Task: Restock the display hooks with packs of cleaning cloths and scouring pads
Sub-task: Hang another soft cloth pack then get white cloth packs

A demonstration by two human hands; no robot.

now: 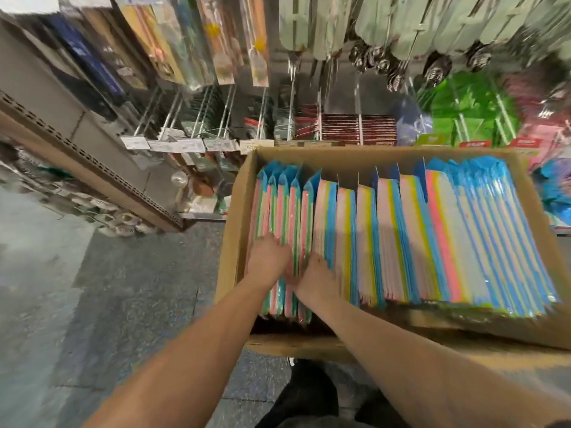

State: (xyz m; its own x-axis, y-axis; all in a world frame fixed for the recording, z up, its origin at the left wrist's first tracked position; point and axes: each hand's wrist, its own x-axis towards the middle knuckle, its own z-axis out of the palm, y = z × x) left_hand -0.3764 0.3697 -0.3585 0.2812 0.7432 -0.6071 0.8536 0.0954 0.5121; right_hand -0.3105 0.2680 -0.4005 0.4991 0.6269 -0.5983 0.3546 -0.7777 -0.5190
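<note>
I have both hands down in the cardboard box (pixel 238 217), among the upright packs of cleaning cloths (pixel 401 242) at its left end. My left hand (pixel 268 260) and right hand (pixel 315 278) flank a few packs; blur hides the fingers, so I cannot tell the grip. Display hooks (pixel 197 118) hang beyond the box

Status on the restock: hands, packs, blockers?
Left hand and right hand both in the cardboard box, on the leftmost cloth packs. Grip blurred. Nothing lifted yet. No blockers.
</note>
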